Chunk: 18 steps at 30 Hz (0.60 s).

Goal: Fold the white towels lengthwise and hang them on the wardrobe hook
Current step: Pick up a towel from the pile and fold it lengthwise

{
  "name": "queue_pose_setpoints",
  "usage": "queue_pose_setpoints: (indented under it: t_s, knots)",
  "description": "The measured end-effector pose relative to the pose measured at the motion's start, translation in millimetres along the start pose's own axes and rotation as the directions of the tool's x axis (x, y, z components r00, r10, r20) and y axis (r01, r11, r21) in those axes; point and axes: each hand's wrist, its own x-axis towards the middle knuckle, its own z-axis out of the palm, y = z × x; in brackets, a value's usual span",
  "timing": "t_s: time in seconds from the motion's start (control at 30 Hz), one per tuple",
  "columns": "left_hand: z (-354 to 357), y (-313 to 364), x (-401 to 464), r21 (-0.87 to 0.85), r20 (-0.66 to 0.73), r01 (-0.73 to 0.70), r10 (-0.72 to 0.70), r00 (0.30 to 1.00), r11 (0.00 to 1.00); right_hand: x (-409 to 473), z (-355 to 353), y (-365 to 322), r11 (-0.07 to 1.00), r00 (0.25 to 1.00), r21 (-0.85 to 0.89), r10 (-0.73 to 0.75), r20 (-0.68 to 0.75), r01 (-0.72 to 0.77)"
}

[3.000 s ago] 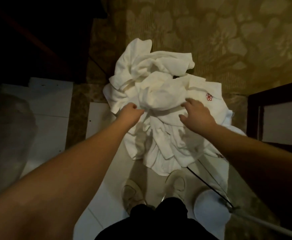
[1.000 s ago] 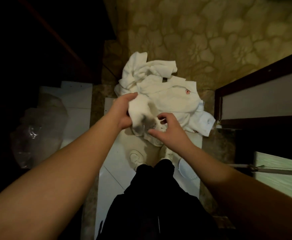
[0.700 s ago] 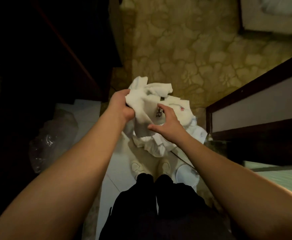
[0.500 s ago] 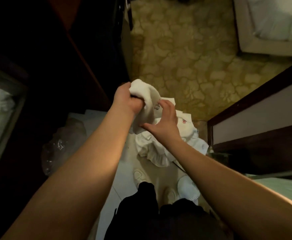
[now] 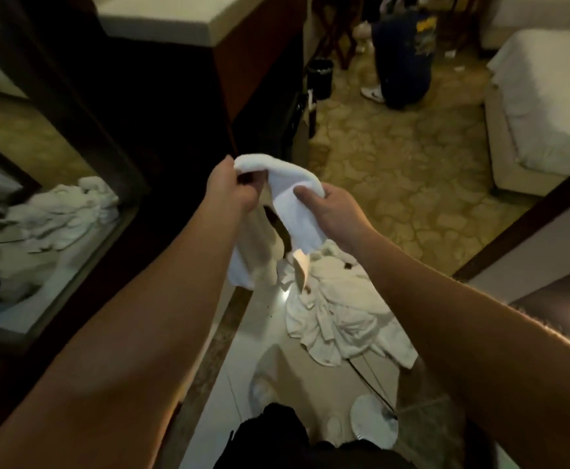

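Observation:
I hold one white towel [image 5: 287, 194] up in front of me with both hands. My left hand [image 5: 231, 187] grips its upper left edge, fingers curled round the cloth. My right hand [image 5: 331, 204] pinches the towel's right side, thumb on top. The towel arches between the hands and hangs down in two folds. Below it, a heap of white towels [image 5: 341, 309] lies crumpled on the pale tiled floor. No wardrobe hook shows in the head view.
A dark wardrobe [image 5: 161, 106] with a mirror door [image 5: 39, 204] stands on the left. Patterned carpet [image 5: 405, 170] stretches ahead to a bed [image 5: 547, 106]. A person [image 5: 402, 52] crouches at the far end near a black bin [image 5: 320, 77]. A white plate [image 5: 375, 424] and a cable lie by my feet.
I have stood up, lifting one towel off the heap with both hands. The view has tilted up from the floor into the room, and my hands have drawn apart along the towel.

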Motion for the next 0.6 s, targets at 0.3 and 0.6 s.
queue_pose_setpoints:
  t_s: [0.3, 0.6]
  knots:
    - [-103, 31, -134, 0.144, 0.239, 0.065, -0.098, 0.966, 0.987, -76, 72, -106, 0.96, 0.99, 0.267, -0.112, 0.08, 0.087]
    - [-292, 28, -277, 0.425, 0.338, -0.316, 0.175, 0.925, 0.848, -222, 188, -146, 0.849, 0.99, 0.52, 0.017, 0.141, -0.089]
